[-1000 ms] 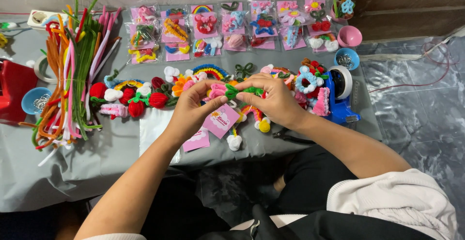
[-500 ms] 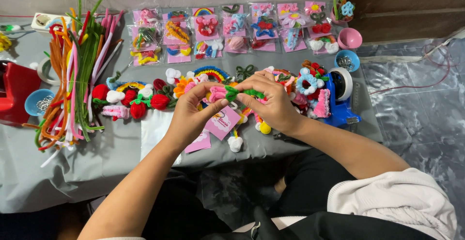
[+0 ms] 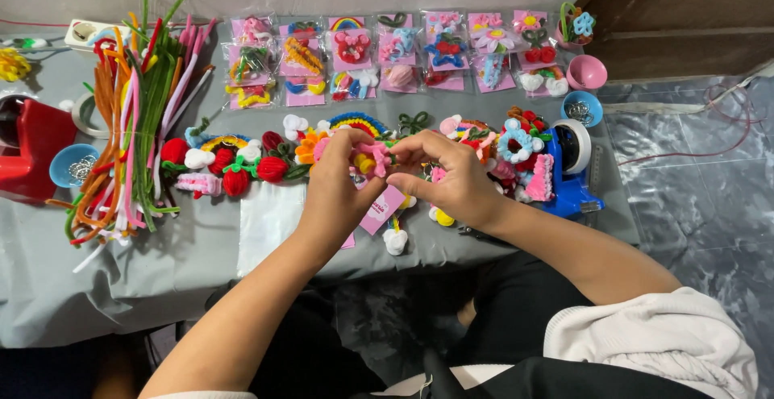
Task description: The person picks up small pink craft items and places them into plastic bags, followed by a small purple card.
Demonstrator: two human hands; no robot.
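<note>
two hands meet over the grey worktop (image 3: pixel 121 262). the left hand (image 3: pixel 339 189) and right hand (image 3: pixel 451 181) both pinch a small pink and yellow fuzzy flower (image 3: pixel 367 160), held between them with its long side running left to right. fuzzy stems (image 3: pixel 137 125), a blue tape holder (image 3: pixel 568 169) and pink packets (image 3: pixel 403 52) lie around.

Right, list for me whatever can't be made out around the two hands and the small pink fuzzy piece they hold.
Head view only:
- Small pink fuzzy pipe-cleaner piece: mostly covered by the left hand and right hand, so its shape is unclear.
- Pink card under the hands: partly hidden by them.
- Red tape dispenser: cut off by the left edge.
- Contents of the small blue bowl: too small to tell.
</note>
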